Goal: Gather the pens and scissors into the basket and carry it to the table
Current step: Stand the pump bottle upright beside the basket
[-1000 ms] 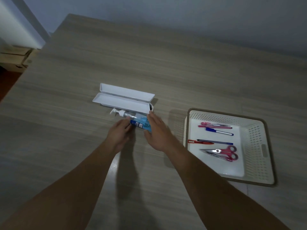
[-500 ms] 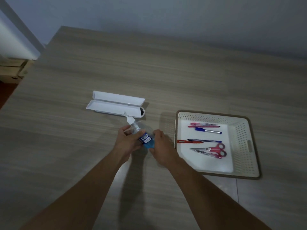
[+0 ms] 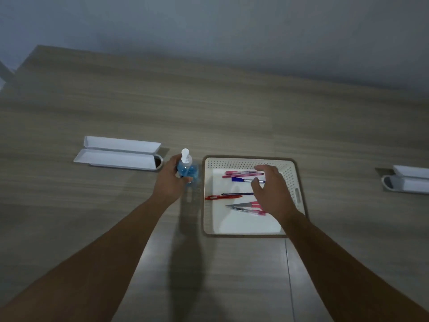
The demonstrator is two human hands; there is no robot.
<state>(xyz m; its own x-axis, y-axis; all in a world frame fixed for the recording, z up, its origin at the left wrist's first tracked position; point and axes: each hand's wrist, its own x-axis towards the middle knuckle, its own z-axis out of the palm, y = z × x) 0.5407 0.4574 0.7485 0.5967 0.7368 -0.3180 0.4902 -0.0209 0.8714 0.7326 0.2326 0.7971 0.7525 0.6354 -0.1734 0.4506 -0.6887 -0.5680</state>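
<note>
gripping a blue pump bottle (image 3: 187, 169) upright on the wooden counter (image 3: 232, 117), the left hand (image 3: 170, 181) is curled around its left side, so the lower label is mostly hidden behind the fingers. the right hand (image 3: 272, 190) hovers spread and empty over the white perforated basket (image 3: 291, 173), which sits on the counter just right of the bottle. its palm covers the handles of the pink scissors (image 3: 246, 206), leaving only the blades and a bit of pink showing. the pens (image 3: 241, 175) lie in the basket too: two pinkish ones and a blue-capped one near the far wall, a red one and a dark one mid-tray, their right ends tucked under the hand. an open white case (image 3: 118, 153) lies to the left; another white case (image 3: 408, 180) is cut off at the right edge.
</note>
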